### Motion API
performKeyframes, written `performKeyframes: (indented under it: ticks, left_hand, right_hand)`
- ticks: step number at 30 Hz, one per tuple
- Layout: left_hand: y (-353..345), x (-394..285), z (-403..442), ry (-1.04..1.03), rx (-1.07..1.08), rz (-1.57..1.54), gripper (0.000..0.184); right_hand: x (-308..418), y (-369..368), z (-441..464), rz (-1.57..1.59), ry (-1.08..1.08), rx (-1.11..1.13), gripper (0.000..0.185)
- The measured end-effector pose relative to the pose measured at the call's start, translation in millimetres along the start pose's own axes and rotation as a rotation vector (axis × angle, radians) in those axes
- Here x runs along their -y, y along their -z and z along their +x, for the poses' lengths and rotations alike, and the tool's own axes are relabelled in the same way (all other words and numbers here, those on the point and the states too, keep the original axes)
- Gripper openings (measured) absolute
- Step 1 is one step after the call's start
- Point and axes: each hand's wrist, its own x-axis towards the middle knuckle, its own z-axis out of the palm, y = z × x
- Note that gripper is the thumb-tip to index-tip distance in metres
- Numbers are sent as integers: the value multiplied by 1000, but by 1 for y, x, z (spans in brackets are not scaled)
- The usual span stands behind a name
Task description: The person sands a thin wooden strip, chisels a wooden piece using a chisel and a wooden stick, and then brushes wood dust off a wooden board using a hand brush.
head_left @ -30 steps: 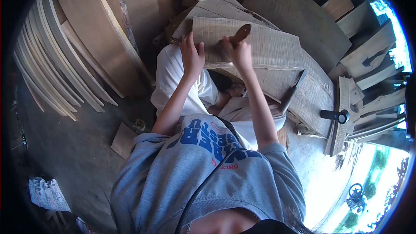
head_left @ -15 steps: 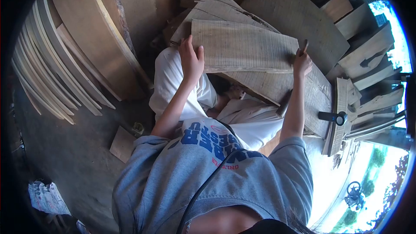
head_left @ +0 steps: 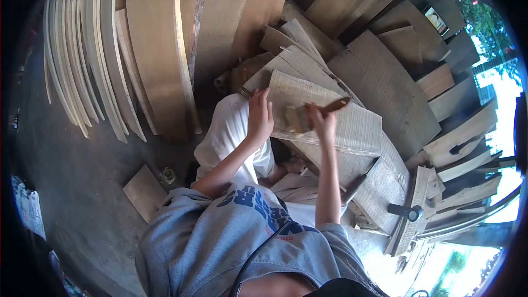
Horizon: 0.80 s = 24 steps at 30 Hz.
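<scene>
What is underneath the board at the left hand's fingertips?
Other rough boards stick out beneath this top board; its underside and whatever lies directly below are covered.

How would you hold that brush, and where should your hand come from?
Probably hold the brush by its wooden handle, coming from the person's right. The handle is slim, with its free end sticking out past the right hand that way. Its wide end is down by the board on the other side, so your fingers would stay clear.
</scene>
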Motion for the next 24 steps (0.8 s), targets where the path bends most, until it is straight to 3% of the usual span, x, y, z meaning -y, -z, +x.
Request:
performKeyframes:
  ticks: [1,2,3,4,5,6,8,10,11,13,15,16,17,20,22,23,24]
  left_hand:
    - [0,0,1,0,-1,-9,37]
    - [0,0,0,0,1,-18,37]
    - [-1,1,0,-19,-16,-8,37]
    - [-1,0,1,-20,-18,-11,37]
    - [0,-1,1,-8,-10,-18,37]
    - [1,-2,0,3,-2,-23,37]
    - [0,0,-1,-7,-2,-15,38]
    - [-1,0,0,-21,-7,-7,38]
    - [0,0,1,-12,0,-2,38]
    - [2,-2,1,-4,9,5,38]
    - [3,-4,1,-1,25,22,37]
    - [3,-3,2,-5,25,26,37]
    - [3,-2,1,-4,23,25,38]
    - [3,-2,1,-9,10,31,38]
    - [2,-1,0,-20,1,20,37]
    - [2,-1,0,-22,4,18,37]
    - [1,0,0,-22,2,11,37]
  right_hand:
    - [-18,24,5,91,-2,-71,23]
    - [-21,56,6,-132,-93,-183,28]
    - [-54,88,14,-135,-18,-294,34]
    - [-54,116,12,-130,-137,-355,38]
    - [-81,141,17,-317,15,-569,38]
    - [-73,154,11,-543,-32,-707,37]
    - [-66,170,10,-848,-142,-758,41]
    - [-66,158,22,-998,-112,-769,36]
    - [-52,146,24,-1078,-103,-644,34]
    - [-28,100,28,-1040,-40,-500,58]
    - [-12,42,24,-1034,125,-472,37]
    - [12,16,15,-853,121,-368,40]
    - [29,-8,2,-633,295,-368,39]
    - [31,-37,-7,-366,357,-86,28]
    - [19,-19,-1,-94,165,-42,26]
    - [13,2,5,-48,-53,-12,27]
    - [-12,21,14,62,-12,-57,28]
